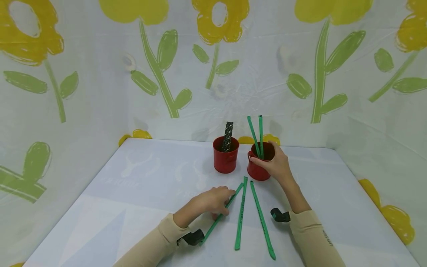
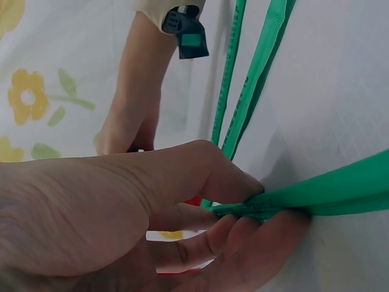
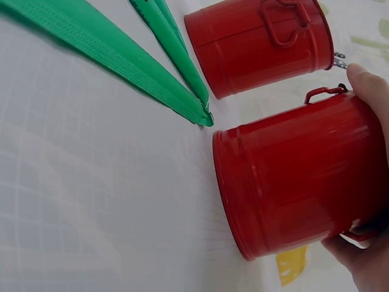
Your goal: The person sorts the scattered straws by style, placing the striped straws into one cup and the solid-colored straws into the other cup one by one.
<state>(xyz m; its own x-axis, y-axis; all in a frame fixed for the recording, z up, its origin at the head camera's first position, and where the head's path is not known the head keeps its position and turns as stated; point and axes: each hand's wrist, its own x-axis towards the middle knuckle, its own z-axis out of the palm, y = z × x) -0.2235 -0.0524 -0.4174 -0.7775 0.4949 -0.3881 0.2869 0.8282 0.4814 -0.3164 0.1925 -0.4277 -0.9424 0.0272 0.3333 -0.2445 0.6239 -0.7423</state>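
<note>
My left hand [image 1: 217, 202] pinches a slim green wrapped stick [image 2: 340, 188] between thumb and fingers; printing shows on its wrapper, and what is inside cannot be seen. The stick slants across the table, its lower end near the left wrist camera. With thumb and fingers on opposite sides near the rim, my right hand [image 1: 279, 165] grips a red metal pail [image 3: 292, 176]. Two green wrapped sticks [image 1: 261, 129] stand in that pail, leaning apart. Another two green sticks, a middle one [image 1: 241, 215] and a right one [image 1: 261, 218], lie between my hands.
Left of the gripped pail stands a second red pail [image 1: 225, 163], holding a black stick with white speckles [image 1: 228, 135]. A flower-printed cloth wall [image 1: 260, 74] rises behind the white table [image 1: 150, 185] and along both sides.
</note>
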